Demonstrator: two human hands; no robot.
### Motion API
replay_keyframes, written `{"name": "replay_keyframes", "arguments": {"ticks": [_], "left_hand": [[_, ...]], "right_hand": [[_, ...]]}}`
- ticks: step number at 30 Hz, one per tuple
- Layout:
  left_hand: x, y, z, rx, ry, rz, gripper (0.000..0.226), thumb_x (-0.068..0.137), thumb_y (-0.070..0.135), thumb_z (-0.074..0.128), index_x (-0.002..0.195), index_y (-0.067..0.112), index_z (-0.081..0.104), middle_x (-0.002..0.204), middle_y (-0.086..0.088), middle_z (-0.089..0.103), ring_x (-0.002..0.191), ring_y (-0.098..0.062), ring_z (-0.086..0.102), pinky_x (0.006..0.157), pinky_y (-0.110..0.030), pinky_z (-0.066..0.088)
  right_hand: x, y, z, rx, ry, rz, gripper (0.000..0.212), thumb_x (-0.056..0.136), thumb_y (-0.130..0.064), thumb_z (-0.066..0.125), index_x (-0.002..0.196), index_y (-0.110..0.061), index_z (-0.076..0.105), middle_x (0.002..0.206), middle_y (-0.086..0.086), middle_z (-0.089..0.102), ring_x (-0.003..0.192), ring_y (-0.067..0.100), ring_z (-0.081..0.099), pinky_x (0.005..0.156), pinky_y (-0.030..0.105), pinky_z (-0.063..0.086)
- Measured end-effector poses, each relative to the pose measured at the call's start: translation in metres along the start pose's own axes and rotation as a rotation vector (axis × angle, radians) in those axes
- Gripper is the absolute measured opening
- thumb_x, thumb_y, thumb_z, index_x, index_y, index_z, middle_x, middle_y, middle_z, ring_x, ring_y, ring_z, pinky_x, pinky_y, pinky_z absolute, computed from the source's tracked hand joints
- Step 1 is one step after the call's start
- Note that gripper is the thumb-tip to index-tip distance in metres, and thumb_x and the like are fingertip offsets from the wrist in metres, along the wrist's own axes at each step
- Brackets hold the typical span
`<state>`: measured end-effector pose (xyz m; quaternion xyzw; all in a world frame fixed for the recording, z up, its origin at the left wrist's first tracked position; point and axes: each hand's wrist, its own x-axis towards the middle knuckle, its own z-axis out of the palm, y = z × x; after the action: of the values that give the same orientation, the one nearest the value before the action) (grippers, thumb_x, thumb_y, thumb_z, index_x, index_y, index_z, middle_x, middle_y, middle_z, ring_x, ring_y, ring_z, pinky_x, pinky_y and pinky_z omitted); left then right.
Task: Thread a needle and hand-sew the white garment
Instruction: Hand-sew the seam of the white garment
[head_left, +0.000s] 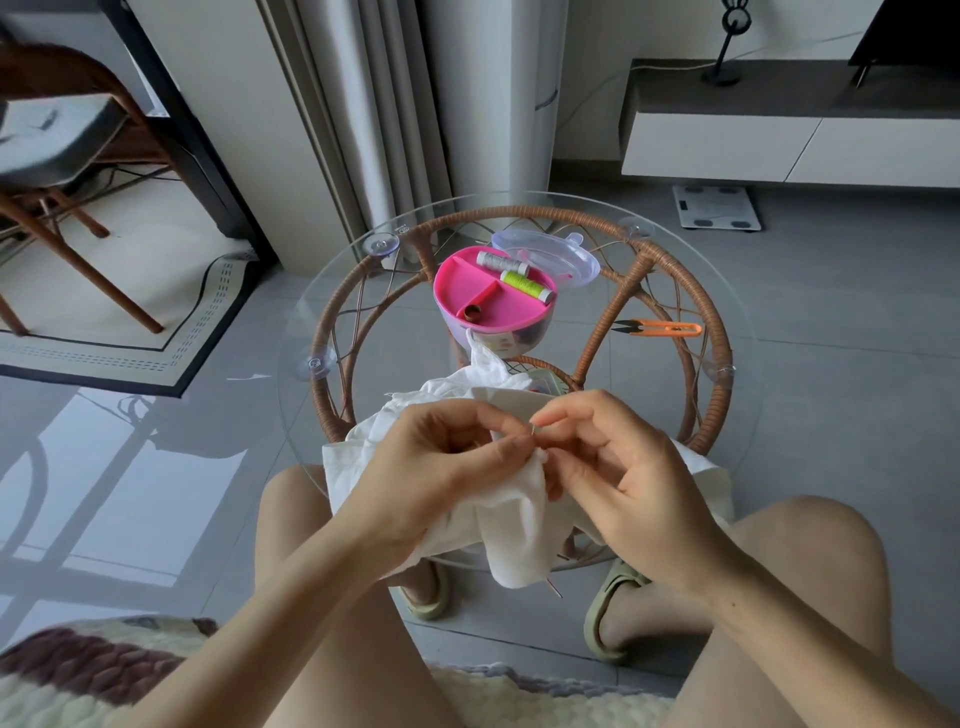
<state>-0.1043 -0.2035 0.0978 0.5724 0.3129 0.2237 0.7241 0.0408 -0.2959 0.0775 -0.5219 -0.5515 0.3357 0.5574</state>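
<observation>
The white garment (511, 525) lies bunched over the near edge of the round glass table (737, 332) and hangs down between my knees. My left hand (441, 467) grips a fold of the garment, thumb and fingers curled round the cloth. My right hand (618, 467) pinches a thin needle (534, 429) at the fold, right by my left fingertips. A second thin pin-like piece (555, 588) sticks out below the hanging cloth. Thread on the needle is too fine to make out.
A pink sewing box (493, 301) with a grey spool (501, 262), a green spool (525, 285) and a thimble stands mid-table; its clear lid (550, 254) lies behind. Orange thread snips (660, 327) lie at the right. A chair stands far left, a scale on the floor far right.
</observation>
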Motion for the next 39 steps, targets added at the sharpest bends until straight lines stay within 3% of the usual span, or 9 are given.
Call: {"name": "replay_keyframes", "arguments": {"ticks": [5, 9, 13, 17, 22, 25, 30, 36, 39], "left_hand": [[0.0, -0.001, 0.001, -0.078, -0.006, -0.017, 0.007, 0.073, 0.019, 0.073, 0.074, 0.013, 0.074, 0.074, -0.012, 0.071, 0.067, -0.018, 0.066, 0.065, -0.025, 0.053], [0.001, -0.007, 0.004, -0.078, -0.007, -0.014, 0.01, 0.076, 0.019, 0.068, 0.078, 0.011, 0.072, 0.076, -0.013, 0.069, 0.068, -0.018, 0.064, 0.065, -0.024, 0.052], [0.002, -0.011, 0.007, -0.067, 0.058, -0.036, 0.023, 0.078, 0.023, 0.072, 0.086, 0.002, 0.069, 0.079, -0.014, 0.068, 0.07, -0.019, 0.062, 0.063, -0.022, 0.051], [0.003, -0.016, 0.008, -0.014, 0.132, -0.085, 0.015, 0.082, 0.019, 0.065, 0.084, 0.004, 0.067, 0.073, -0.008, 0.069, 0.063, -0.014, 0.063, 0.058, -0.021, 0.05], [0.006, -0.004, 0.005, -0.218, 0.079, -0.251, 0.024, 0.075, 0.02, 0.067, 0.091, 0.002, 0.067, 0.079, -0.013, 0.066, 0.067, -0.02, 0.063, 0.061, -0.026, 0.053], [0.009, 0.005, 0.002, -0.244, 0.053, -0.366, 0.036, 0.07, 0.021, 0.074, 0.099, -0.001, 0.069, 0.088, -0.016, 0.066, 0.075, -0.024, 0.063, 0.067, -0.028, 0.054], [0.014, 0.032, -0.004, -0.272, -0.06, -0.396, 0.01, 0.064, 0.016, 0.062, 0.063, 0.013, 0.071, 0.072, -0.005, 0.065, 0.058, -0.016, 0.061, 0.06, -0.022, 0.054], [0.027, 0.062, -0.022, -0.126, -0.089, -0.247, 0.009, 0.046, 0.014, 0.063, 0.054, 0.013, 0.066, 0.073, -0.005, 0.062, 0.07, -0.017, 0.049, 0.069, -0.03, 0.035], [0.028, 0.073, -0.025, 0.005, -0.124, -0.211, 0.004, 0.057, 0.015, 0.063, 0.055, 0.017, 0.066, 0.07, -0.001, 0.061, 0.068, -0.014, 0.048, 0.069, -0.029, 0.031]], "right_hand": [[-0.003, -0.004, 0.003, 0.014, -0.025, -0.03, 0.033, 0.088, -0.001, 0.057, 0.112, -0.023, 0.063, 0.099, -0.006, 0.069, 0.097, 0.015, 0.066, 0.081, 0.019, 0.05], [-0.003, -0.003, 0.011, -0.031, 0.139, -0.048, 0.011, 0.085, -0.024, 0.064, 0.095, -0.025, 0.068, 0.086, -0.011, 0.07, 0.083, 0.009, 0.068, 0.075, 0.017, 0.051], [-0.001, -0.006, 0.011, -0.207, 0.31, -0.127, 0.008, 0.086, -0.027, 0.062, 0.085, -0.022, 0.068, 0.098, -0.007, 0.067, 0.098, 0.014, 0.064, 0.086, 0.02, 0.047], [0.0, -0.02, 0.003, 0.022, 0.314, -0.159, 0.01, 0.088, -0.02, 0.062, 0.088, -0.029, 0.066, 0.105, -0.005, 0.07, 0.108, 0.019, 0.063, 0.094, 0.026, 0.046], [0.006, -0.026, -0.01, 0.29, 0.28, -0.035, 0.009, 0.086, -0.027, 0.062, 0.083, -0.018, 0.06, 0.085, 0.009, 0.073, 0.092, 0.03, 0.069, 0.092, 0.042, 0.05], [0.008, -0.029, -0.017, 0.426, 0.285, 0.043, 0.01, 0.079, -0.026, 0.061, 0.08, -0.016, 0.06, 0.066, 0.008, 0.066, 0.068, 0.029, 0.067, 0.082, 0.047, 0.054], [0.013, -0.034, -0.029, 0.534, 0.277, 0.077, 0.007, 0.078, -0.022, 0.059, 0.076, -0.015, 0.058, 0.051, 0.003, 0.044, 0.043, 0.016, 0.04, 0.048, 0.023, 0.042], [0.017, -0.038, -0.041, 0.36, 0.33, 0.025, 0.011, 0.081, -0.028, 0.057, 0.078, -0.018, 0.057, 0.051, -0.004, 0.028, 0.046, 0.01, 0.021, 0.045, 0.021, 0.024], [0.019, -0.034, -0.043, 0.192, 0.3, 0.007, 0.012, 0.09, -0.028, 0.059, 0.081, -0.021, 0.058, 0.054, -0.006, 0.03, 0.049, 0.01, 0.024, 0.047, 0.022, 0.025]]}}
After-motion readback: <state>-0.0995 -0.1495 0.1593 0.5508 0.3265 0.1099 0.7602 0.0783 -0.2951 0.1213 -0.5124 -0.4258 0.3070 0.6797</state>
